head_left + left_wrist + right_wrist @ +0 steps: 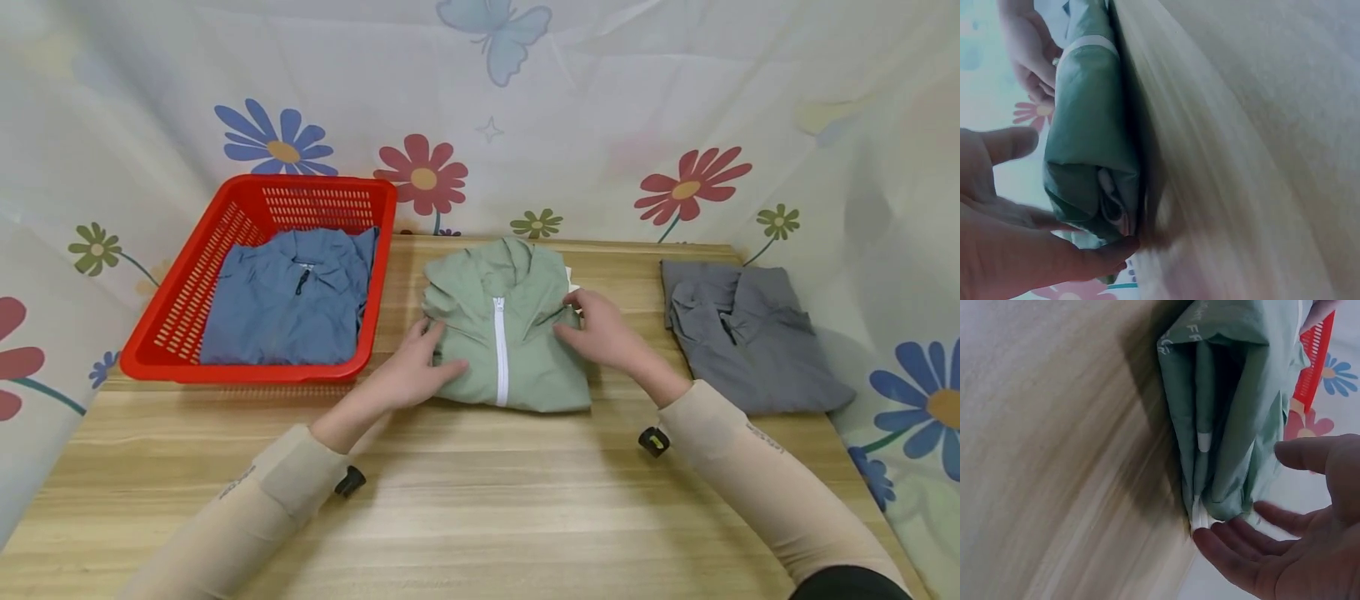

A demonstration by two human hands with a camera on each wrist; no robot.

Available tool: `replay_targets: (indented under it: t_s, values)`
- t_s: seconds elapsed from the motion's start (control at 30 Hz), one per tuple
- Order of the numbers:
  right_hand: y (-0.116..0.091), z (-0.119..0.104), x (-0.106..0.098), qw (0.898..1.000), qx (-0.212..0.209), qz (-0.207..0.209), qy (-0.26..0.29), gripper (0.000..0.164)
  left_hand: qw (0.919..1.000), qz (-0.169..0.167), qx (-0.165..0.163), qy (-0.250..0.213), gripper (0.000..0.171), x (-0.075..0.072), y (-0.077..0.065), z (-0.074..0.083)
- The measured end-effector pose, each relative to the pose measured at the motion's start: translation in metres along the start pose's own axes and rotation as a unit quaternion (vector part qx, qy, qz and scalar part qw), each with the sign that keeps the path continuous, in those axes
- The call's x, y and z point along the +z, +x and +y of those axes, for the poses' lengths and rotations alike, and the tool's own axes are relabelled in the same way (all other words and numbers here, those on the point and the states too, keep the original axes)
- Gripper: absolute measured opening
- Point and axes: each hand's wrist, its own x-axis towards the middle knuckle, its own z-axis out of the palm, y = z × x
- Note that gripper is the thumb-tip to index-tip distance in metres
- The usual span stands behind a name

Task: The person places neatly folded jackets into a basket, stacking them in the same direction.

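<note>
A folded green jacket (468, 367) with a white zip lies in the middle of the wooden table, collar toward the wall. My left hand (415, 367) is at its left side; in the left wrist view the fingers (1085, 259) extend along the folded edge and the thumb (1016, 144) stands apart from the cloth. On the jacket's right side is my right hand (603, 332). Its fingertips (1207, 540) reach the layered edge near a white tag (573, 283), the thumb (1300, 453) held away from them. Neither hand visibly grips the cloth.
A red plastic basket (384, 250) stands at the left with a folded blue jacket (281, 308) inside. To the right lies a folded grey jacket (757, 342). A flower-printed white curtain (585, 108) hangs behind the table (510, 500) and along its sides.
</note>
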Motion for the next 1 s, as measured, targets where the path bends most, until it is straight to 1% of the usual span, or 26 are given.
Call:
replay_targets:
  t_s: [0.13,0.2,0.3,0.4,0.53,0.63,0.83,0.87,0.93,1.0]
  values:
    - [-0.001,0.004,-0.003,0.998,0.054,-0.028,0.003,0.057,0.9974,0.022,-0.029,-0.062,0.086,0.001,0.007,-0.001]
    - [0.000,0.007,-0.003,0.997,0.067,-0.046,-0.007,0.059,0.9944,0.028,-0.046,-0.090,0.087,0.000,0.010,-0.001]
    - [0.000,0.011,-0.001,0.995,0.073,-0.070,-0.021,0.058,0.9878,0.027,-0.077,-0.132,0.087,-0.001,0.013,-0.002]
    - [0.001,0.012,0.001,0.994,0.073,-0.078,-0.028,0.056,0.9780,0.022,-0.096,-0.184,0.086,-0.002,0.015,-0.004]
    - [0.001,0.012,0.001,0.994,0.070,-0.075,-0.034,0.056,0.9637,0.021,-0.104,-0.245,0.083,-0.004,0.019,-0.005]
    - [0.000,0.012,0.000,0.994,0.070,-0.080,-0.033,0.055,0.9564,0.019,-0.112,-0.269,0.082,-0.005,0.022,-0.005]
    - [0.002,0.012,0.001,0.993,0.072,-0.088,-0.016,0.057,0.9370,0.017,-0.123,-0.326,0.076,-0.003,0.025,-0.005]
    - [0.002,0.013,0.002,0.994,0.070,-0.088,-0.013,0.057,0.9346,0.015,-0.123,-0.333,0.074,-0.002,0.026,-0.005]
    - [0.004,0.014,0.003,0.994,0.071,-0.087,-0.002,0.058,0.9325,0.010,-0.119,-0.341,0.071,0.000,0.027,-0.005]
    - [0.005,0.014,0.004,0.993,0.079,-0.085,0.016,0.060,0.9324,0.006,-0.116,-0.342,0.069,0.002,0.028,-0.005]
